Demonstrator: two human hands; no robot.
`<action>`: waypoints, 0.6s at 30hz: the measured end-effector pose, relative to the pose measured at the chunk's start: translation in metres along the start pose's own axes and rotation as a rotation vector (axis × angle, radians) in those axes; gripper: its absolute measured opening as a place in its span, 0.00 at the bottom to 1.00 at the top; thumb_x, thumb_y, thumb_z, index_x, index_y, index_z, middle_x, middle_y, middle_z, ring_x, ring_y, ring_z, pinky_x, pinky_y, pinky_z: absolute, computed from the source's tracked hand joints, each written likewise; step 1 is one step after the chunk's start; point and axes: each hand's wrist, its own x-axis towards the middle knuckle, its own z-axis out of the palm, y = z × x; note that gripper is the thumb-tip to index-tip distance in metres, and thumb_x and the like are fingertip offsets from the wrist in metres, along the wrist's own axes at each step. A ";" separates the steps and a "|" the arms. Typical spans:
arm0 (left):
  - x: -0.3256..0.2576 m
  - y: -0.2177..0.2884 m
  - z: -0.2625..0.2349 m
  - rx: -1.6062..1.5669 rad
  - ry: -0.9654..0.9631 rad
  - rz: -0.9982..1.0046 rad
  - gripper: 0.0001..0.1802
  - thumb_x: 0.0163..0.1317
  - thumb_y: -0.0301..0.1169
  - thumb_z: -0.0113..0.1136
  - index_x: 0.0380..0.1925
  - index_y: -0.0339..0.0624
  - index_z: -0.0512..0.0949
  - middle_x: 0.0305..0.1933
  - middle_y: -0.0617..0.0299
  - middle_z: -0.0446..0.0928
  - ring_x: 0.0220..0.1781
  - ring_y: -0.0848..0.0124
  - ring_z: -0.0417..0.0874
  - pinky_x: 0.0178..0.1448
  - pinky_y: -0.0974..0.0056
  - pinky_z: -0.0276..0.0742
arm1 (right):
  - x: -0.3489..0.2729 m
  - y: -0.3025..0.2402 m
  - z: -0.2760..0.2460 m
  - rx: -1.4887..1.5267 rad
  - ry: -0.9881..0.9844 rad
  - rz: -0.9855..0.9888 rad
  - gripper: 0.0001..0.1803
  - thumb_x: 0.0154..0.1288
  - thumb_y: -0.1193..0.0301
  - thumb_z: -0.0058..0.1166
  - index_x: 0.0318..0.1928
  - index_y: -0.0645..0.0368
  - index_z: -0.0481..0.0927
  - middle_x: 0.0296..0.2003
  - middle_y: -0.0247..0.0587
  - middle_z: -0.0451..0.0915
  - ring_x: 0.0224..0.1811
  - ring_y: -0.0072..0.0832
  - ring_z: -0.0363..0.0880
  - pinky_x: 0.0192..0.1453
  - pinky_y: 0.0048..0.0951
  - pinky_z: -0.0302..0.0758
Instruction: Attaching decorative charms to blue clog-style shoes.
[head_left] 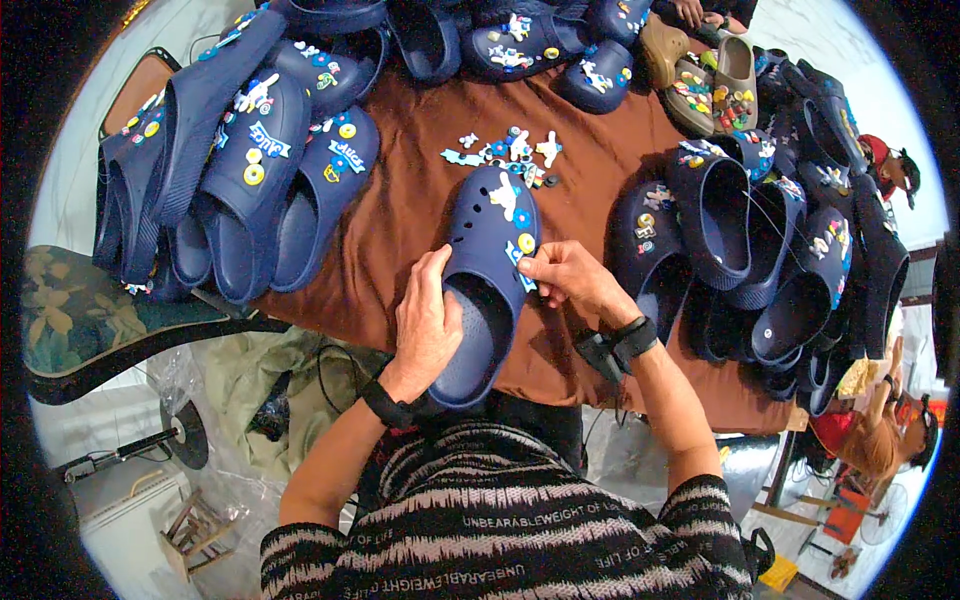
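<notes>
Stack of navy clogs (pixel 235 160) lay at table's left, left hand (pixel 425 325) gripped the navy clog (pixel 487 280) on the brown cloth (pixel 400 215), right hand (pixel 570 280) pinched, apparently, a small charm at its side, loose charms (pixel 510 150) beyond, more clogs (pixel 770 260) piled right.

clog (pixel 480 300): navy foam-like plastic, matt, pebbled insole
charms (pixel 505 150): glossy coloured plastic
tablecloth (pixel 410 190): brown cloth, matt, soft folds
wrist straps (pixel 385 405): black fabric
sleeves (pixel 300 560): striped knit
</notes>
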 end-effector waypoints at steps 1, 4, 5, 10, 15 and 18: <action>0.000 0.000 0.001 0.001 -0.001 0.007 0.31 0.58 0.16 0.51 0.65 0.35 0.64 0.62 0.41 0.71 0.65 0.43 0.73 0.68 0.47 0.71 | 0.001 -0.001 -0.001 -0.057 -0.011 0.025 0.21 0.66 0.54 0.67 0.25 0.55 0.77 0.19 0.27 0.74 0.20 0.15 0.69 0.24 0.19 0.66; 0.000 0.002 0.000 -0.011 0.001 -0.008 0.31 0.58 0.17 0.51 0.65 0.35 0.64 0.62 0.40 0.71 0.65 0.43 0.73 0.68 0.47 0.71 | 0.003 0.003 -0.004 -0.127 0.005 -0.020 0.26 0.64 0.47 0.65 0.22 0.54 0.76 0.18 0.28 0.74 0.18 0.18 0.69 0.22 0.22 0.65; 0.000 0.002 0.000 -0.013 0.001 -0.007 0.31 0.58 0.17 0.51 0.65 0.35 0.64 0.62 0.40 0.71 0.65 0.43 0.73 0.68 0.47 0.71 | 0.004 0.007 -0.004 -0.128 0.007 -0.021 0.26 0.64 0.47 0.65 0.22 0.54 0.76 0.18 0.28 0.74 0.18 0.18 0.69 0.22 0.22 0.65; 0.000 0.002 0.000 -0.004 -0.005 -0.011 0.31 0.59 0.17 0.51 0.65 0.35 0.64 0.62 0.40 0.71 0.65 0.43 0.73 0.68 0.47 0.70 | -0.008 0.019 0.003 -0.134 0.081 -0.051 0.29 0.66 0.42 0.60 0.22 0.55 0.77 0.18 0.28 0.73 0.19 0.16 0.68 0.23 0.22 0.63; -0.001 0.000 -0.002 0.004 -0.003 0.000 0.30 0.59 0.17 0.50 0.65 0.36 0.65 0.62 0.40 0.71 0.65 0.43 0.73 0.68 0.47 0.70 | 0.000 0.006 -0.023 -0.286 0.210 -0.107 0.28 0.70 0.47 0.57 0.30 0.64 0.82 0.22 0.35 0.78 0.22 0.22 0.75 0.28 0.29 0.74; 0.001 0.001 0.000 -0.005 -0.004 0.008 0.30 0.59 0.18 0.50 0.65 0.36 0.65 0.63 0.41 0.71 0.65 0.43 0.73 0.68 0.47 0.70 | 0.023 -0.008 -0.036 -0.738 0.539 -0.272 0.18 0.68 0.60 0.58 0.46 0.64 0.79 0.37 0.57 0.84 0.41 0.48 0.85 0.47 0.50 0.79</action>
